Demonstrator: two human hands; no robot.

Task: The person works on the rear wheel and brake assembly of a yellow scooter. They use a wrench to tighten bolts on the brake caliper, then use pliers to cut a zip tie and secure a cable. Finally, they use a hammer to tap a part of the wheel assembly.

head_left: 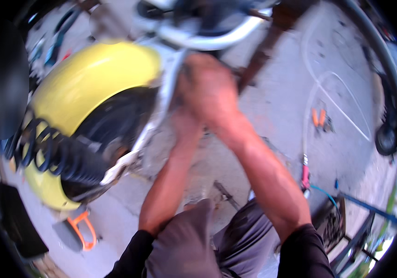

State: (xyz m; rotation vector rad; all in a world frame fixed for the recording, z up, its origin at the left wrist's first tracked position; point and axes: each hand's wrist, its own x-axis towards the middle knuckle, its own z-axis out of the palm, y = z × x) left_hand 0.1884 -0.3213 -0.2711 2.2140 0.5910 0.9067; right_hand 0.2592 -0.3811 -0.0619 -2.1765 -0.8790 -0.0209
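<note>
My right hand (207, 85), blurred, is closed at the upper middle, just under a white ring-shaped part (212, 41) and beside the white metal frame (156, 118) of a vehicle. What it grips is hidden. My left hand (184, 118) is behind and below it, its fingers hidden and smeared by motion. Left of both hands are a yellow curved fender (87, 74), a dark wheel well (112, 116) and a black coil spring (41, 143). A rusty brown post (268, 41) rises behind my right hand.
Grey floor (272, 120) lies beneath, with orange-handled pliers (319, 118), a white hose (356, 120) and pink fitting (305, 176) at right, an orange-handled saw (82, 229) at lower left, and a dark tool (226, 194) between my arms. Blue metal bars (370, 206) stand at right.
</note>
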